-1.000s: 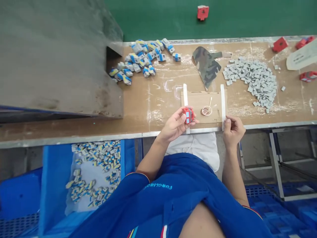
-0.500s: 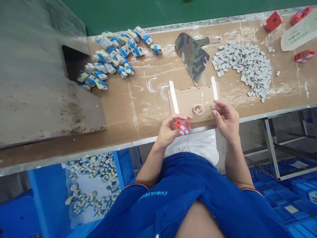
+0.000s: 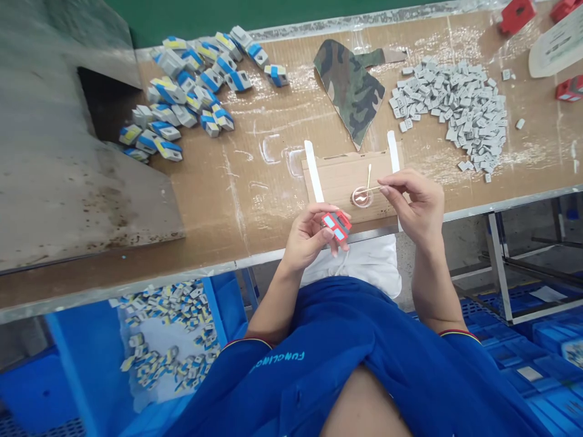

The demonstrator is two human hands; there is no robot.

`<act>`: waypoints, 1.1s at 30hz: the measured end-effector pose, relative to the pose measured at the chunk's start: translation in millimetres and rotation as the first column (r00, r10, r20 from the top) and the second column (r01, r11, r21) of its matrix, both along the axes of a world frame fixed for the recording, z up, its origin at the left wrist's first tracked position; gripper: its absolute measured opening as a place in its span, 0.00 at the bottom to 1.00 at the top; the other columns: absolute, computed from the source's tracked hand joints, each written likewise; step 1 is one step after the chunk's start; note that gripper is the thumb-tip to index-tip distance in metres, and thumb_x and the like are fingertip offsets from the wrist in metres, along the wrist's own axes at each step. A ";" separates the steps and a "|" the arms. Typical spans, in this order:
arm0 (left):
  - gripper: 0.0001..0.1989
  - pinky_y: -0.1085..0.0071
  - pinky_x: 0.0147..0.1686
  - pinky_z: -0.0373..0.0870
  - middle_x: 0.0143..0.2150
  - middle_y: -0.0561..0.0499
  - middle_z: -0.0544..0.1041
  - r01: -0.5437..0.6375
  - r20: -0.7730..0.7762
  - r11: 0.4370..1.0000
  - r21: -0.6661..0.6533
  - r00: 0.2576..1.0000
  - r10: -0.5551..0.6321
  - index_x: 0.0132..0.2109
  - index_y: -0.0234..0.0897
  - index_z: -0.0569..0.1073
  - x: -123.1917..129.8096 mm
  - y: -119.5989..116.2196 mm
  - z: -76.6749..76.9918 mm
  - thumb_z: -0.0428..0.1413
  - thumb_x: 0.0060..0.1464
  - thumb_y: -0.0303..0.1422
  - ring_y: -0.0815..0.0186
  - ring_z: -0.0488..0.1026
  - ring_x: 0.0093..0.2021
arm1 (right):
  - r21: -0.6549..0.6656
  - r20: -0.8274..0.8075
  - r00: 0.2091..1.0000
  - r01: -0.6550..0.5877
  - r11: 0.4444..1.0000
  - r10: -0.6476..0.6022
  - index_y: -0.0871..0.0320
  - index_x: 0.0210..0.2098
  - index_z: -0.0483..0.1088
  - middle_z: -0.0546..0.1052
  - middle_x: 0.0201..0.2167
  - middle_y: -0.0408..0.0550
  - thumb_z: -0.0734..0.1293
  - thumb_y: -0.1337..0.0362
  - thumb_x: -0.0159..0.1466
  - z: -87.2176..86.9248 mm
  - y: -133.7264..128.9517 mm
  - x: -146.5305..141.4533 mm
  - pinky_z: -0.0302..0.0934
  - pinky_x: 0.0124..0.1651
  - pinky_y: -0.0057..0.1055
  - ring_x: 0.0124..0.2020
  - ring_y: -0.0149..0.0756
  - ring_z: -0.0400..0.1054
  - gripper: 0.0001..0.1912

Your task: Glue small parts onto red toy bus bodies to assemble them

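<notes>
My left hand (image 3: 310,237) holds a small red toy vehicle (image 3: 337,225) with grey and light-blue patches, at the table's front edge. Between the thumb and fingers of my right hand (image 3: 412,203) is a thin swab stick (image 3: 374,188), its far end in a small round cup (image 3: 363,197). Another cotton swab (image 3: 368,175) leans on the cup's rim, its white tip pointing away from me. Under the cup lies a cardboard piece (image 3: 337,176) with white tape strips (image 3: 313,171) at its sides.
Blue, white and yellow toy parts (image 3: 200,91) lie at the left beside a metal box (image 3: 82,182). Camouflage cloth (image 3: 350,85), small grey pieces (image 3: 473,115) and red parts (image 3: 518,15) lie farther back. A blue bin (image 3: 86,364) stands below left.
My right hand has closed on the swab stick at the cup. My left hand has turned the red toy so its light-blue patches face up more. The view has shifted slightly.
</notes>
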State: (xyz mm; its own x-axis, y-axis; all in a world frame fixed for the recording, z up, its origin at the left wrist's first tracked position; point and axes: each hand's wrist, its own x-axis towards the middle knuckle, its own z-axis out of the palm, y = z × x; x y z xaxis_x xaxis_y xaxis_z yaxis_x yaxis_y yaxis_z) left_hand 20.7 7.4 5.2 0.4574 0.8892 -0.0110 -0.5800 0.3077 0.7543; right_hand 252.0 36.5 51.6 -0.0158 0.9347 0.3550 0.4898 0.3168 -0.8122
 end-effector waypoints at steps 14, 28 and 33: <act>0.16 0.70 0.37 0.86 0.56 0.46 0.83 -0.098 -0.134 0.994 0.051 0.986 0.104 0.55 0.42 0.71 4.4 -2.2 0.1 0.65 0.63 0.35 0.65 0.86 0.38 | 0.254 0.086 0.995 0.036 0.967 -0.059 0.50 0.38 0.78 0.85 0.33 0.40 0.74 0.64 0.68 -7.0 0.5 -10.2 0.74 0.41 0.34 0.38 0.36 0.81 0.02; 0.20 0.68 0.42 0.86 0.44 0.50 0.83 -0.359 -0.285 0.906 0.222 0.865 0.413 0.58 0.42 0.75 9.8 -5.4 -11.5 0.67 0.61 0.39 0.65 0.86 0.40 | -0.192 -0.354 0.878 0.269 0.944 -0.322 0.54 0.34 0.76 0.83 0.28 0.39 0.78 0.49 0.63 -29.0 -14.9 -2.8 0.73 0.32 0.28 0.27 0.29 0.77 0.16; 0.20 0.71 0.41 0.84 0.42 0.49 0.84 -0.370 -0.355 0.895 0.251 0.825 0.440 0.56 0.39 0.78 11.2 -8.0 -9.2 0.69 0.59 0.39 0.64 0.85 0.41 | -0.131 -0.397 0.865 0.277 0.952 -0.307 0.54 0.35 0.76 0.82 0.27 0.39 0.78 0.52 0.64 -19.1 -16.0 -5.6 0.70 0.28 0.27 0.24 0.28 0.75 0.14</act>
State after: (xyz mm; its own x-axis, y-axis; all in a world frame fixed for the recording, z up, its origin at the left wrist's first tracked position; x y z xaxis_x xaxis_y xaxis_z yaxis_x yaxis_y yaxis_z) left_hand 31.9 -0.6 -4.0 0.0438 0.9977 0.0510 -0.2691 -0.0374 0.9624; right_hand 246.4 20.5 32.4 0.3939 0.8958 0.2059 0.1715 0.1484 -0.9739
